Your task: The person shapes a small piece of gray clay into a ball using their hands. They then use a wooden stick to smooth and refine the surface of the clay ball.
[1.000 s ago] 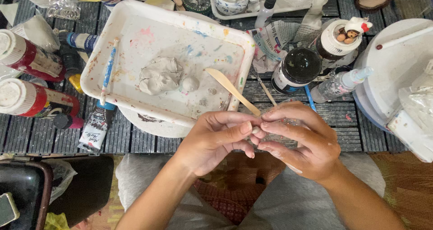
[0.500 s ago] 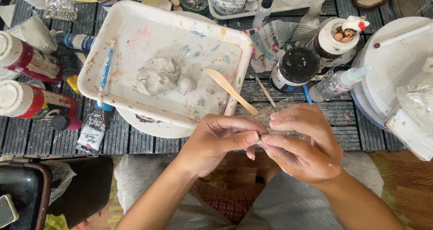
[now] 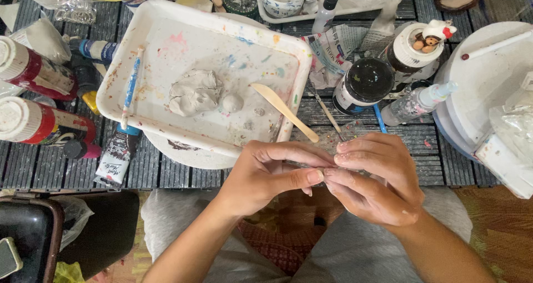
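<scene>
Left hand (image 3: 266, 174) and right hand (image 3: 375, 180) meet fingertip to fingertip just in front of the table edge, above the lap. Both are pinched narrow on something very small held between the thumb and finger pads; it is hidden by the fingers, so I cannot tell its shape or material.

Change against the two earlier pictures: very little. The hands have kept the same pinch and the same meeting point, with only a slight shift of the fingers, and the table items have not moved. Judgement: fine finger-work on the small piece is ongoing, not a pick-up or a put-down.

At 12 o'clock from the hands, a pale wooden modelling stick (image 3: 284, 112) lies tilted over the near rim of the white rectangular plastic tray smeared with paint (image 3: 166, 22). Inside the tray, at 11 o'clock, sit a flattened lump of grey-white clay (image 3: 193, 93) and, just beside it, a small round clay ball (image 3: 232, 102). A blue-handled paintbrush (image 3: 130, 88) lies along the tray's left side.

At 1 o'clock stands a black-lidded paint jar (image 3: 363, 86). Far off at 9 o'clock lie two red paint bottles with white caps (image 3: 33, 97).
</scene>
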`<action>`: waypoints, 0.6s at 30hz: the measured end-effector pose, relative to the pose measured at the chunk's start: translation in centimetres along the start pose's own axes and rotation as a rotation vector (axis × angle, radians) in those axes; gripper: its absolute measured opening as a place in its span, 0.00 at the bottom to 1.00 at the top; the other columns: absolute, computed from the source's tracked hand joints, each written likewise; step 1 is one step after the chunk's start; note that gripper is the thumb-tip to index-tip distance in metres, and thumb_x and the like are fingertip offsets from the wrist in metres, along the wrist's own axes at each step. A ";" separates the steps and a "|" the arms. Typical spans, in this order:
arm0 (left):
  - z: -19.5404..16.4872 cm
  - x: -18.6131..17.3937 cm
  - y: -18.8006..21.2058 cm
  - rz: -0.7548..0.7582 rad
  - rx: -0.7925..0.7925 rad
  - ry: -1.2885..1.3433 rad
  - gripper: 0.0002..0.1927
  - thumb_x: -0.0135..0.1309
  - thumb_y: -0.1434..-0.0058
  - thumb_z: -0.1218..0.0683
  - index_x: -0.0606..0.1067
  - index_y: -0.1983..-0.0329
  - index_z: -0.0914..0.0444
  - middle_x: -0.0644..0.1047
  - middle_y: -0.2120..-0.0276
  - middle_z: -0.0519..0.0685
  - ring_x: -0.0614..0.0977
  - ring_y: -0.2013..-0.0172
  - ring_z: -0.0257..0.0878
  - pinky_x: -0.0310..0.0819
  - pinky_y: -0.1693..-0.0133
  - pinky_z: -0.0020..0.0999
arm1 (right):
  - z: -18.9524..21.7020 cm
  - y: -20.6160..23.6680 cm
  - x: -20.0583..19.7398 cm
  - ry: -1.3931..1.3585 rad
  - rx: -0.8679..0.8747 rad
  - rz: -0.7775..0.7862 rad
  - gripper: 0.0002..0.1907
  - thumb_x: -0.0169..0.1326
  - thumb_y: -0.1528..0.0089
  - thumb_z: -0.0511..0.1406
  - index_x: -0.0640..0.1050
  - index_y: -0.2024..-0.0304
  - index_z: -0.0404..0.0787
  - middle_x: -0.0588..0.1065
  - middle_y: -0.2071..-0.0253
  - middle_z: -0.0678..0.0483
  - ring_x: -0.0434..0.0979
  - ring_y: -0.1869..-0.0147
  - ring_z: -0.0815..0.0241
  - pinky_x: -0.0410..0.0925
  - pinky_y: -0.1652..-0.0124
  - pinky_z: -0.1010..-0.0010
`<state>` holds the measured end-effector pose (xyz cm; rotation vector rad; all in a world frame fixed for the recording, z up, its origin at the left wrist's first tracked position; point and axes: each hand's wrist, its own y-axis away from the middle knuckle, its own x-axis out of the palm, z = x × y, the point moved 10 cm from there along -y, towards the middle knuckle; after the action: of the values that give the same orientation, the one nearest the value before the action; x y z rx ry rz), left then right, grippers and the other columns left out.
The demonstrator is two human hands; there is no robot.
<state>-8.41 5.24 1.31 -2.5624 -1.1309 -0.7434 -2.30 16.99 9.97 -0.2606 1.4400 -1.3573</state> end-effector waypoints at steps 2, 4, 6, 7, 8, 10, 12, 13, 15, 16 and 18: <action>-0.1 -0.1 0.1 0.005 0.012 -0.017 0.11 0.60 0.33 0.63 0.80 0.50 0.73 0.82 0.48 0.60 0.84 0.53 0.41 0.82 0.56 0.33 | 0.1 0.0 0.1 0.007 -0.017 0.000 0.17 0.74 0.48 0.29 0.80 0.60 0.41 0.74 0.54 0.53 0.80 0.51 0.52 0.74 0.53 0.58; -0.3 -0.1 0.2 0.007 0.029 -0.053 0.10 0.60 0.33 0.63 0.80 0.50 0.73 0.81 0.48 0.60 0.84 0.52 0.41 0.83 0.55 0.32 | 0.1 0.0 0.1 0.015 -0.020 -0.001 0.17 0.74 0.48 0.29 0.80 0.61 0.41 0.74 0.54 0.53 0.80 0.51 0.52 0.74 0.53 0.58; -0.5 -0.2 0.4 0.006 0.050 -0.107 0.10 0.59 0.33 0.62 0.80 0.50 0.72 0.81 0.48 0.59 0.84 0.51 0.40 0.83 0.55 0.32 | 0.0 0.0 0.2 0.022 -0.007 -0.002 0.17 0.74 0.50 0.29 0.81 0.61 0.42 0.74 0.55 0.53 0.80 0.51 0.52 0.74 0.54 0.57; -0.8 -0.3 0.5 0.003 0.074 -0.140 0.10 0.59 0.32 0.62 0.80 0.49 0.72 0.82 0.48 0.59 0.84 0.51 0.40 0.82 0.53 0.31 | -0.2 0.1 0.4 0.006 0.014 0.009 0.17 0.74 0.49 0.29 0.80 0.61 0.41 0.74 0.54 0.52 0.80 0.50 0.52 0.74 0.53 0.57; -1.2 -0.3 0.5 -0.001 0.100 -0.174 0.10 0.59 0.31 0.62 0.80 0.49 0.72 0.82 0.49 0.58 0.84 0.51 0.40 0.82 0.51 0.31 | -0.4 0.1 0.5 -0.009 0.033 0.020 0.16 0.74 0.48 0.28 0.80 0.61 0.41 0.74 0.53 0.51 0.80 0.50 0.52 0.74 0.52 0.57; -1.8 -1.6 0.6 -0.091 0.101 -0.232 0.11 0.59 0.33 0.62 0.80 0.49 0.71 0.83 0.52 0.57 0.84 0.55 0.39 0.82 0.53 0.30 | -0.9 0.1 0.9 -0.038 0.069 0.036 0.16 0.74 0.47 0.30 0.80 0.61 0.40 0.74 0.51 0.50 0.80 0.49 0.52 0.74 0.51 0.58; -2.6 -4.2 0.7 -0.260 0.056 -0.289 0.12 0.60 0.37 0.63 0.81 0.51 0.71 0.85 0.56 0.56 0.84 0.65 0.38 0.83 0.62 0.29 | -1.5 0.1 1.4 -0.061 0.095 0.037 0.17 0.74 0.47 0.33 0.79 0.60 0.38 0.74 0.51 0.50 0.79 0.48 0.53 0.74 0.51 0.59; -4.4 -5.7 1.4 -0.353 0.134 -0.384 0.12 0.59 0.38 0.63 0.81 0.51 0.70 0.85 0.56 0.54 0.85 0.63 0.35 0.84 0.61 0.28 | -1.8 0.0 1.8 -0.063 0.097 0.043 0.16 0.73 0.46 0.32 0.80 0.60 0.38 0.75 0.51 0.50 0.80 0.48 0.53 0.75 0.52 0.61; -7.1 -8.2 2.9 -0.501 0.251 -0.455 0.11 0.59 0.37 0.64 0.81 0.51 0.69 0.85 0.56 0.53 0.86 0.59 0.34 0.85 0.58 0.26 | -2.5 -0.3 2.5 -0.071 0.123 0.067 0.12 0.70 0.46 0.31 0.81 0.61 0.38 0.76 0.52 0.49 0.80 0.49 0.54 0.75 0.52 0.64; -8.1 -9.0 3.5 -0.553 0.302 -0.438 0.11 0.60 0.36 0.64 0.80 0.51 0.70 0.84 0.56 0.53 0.86 0.58 0.34 0.84 0.57 0.26 | -3.0 -0.5 3.0 -0.078 0.162 0.094 0.11 0.69 0.44 0.31 0.81 0.60 0.39 0.77 0.52 0.51 0.80 0.49 0.55 0.74 0.51 0.64; -9.0 -10.0 4.0 -0.605 0.347 -0.464 0.11 0.60 0.36 0.65 0.80 0.50 0.71 0.84 0.57 0.54 0.86 0.57 0.35 0.83 0.55 0.27 | -3.8 -1.1 3.8 -0.089 0.225 0.140 0.10 0.67 0.42 0.30 0.82 0.59 0.40 0.78 0.52 0.53 0.80 0.49 0.56 0.73 0.49 0.64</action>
<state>-14.29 -7.29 3.40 -2.1467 -2.0202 -0.0165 -7.28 15.98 7.91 -0.0714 1.1975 -1.3623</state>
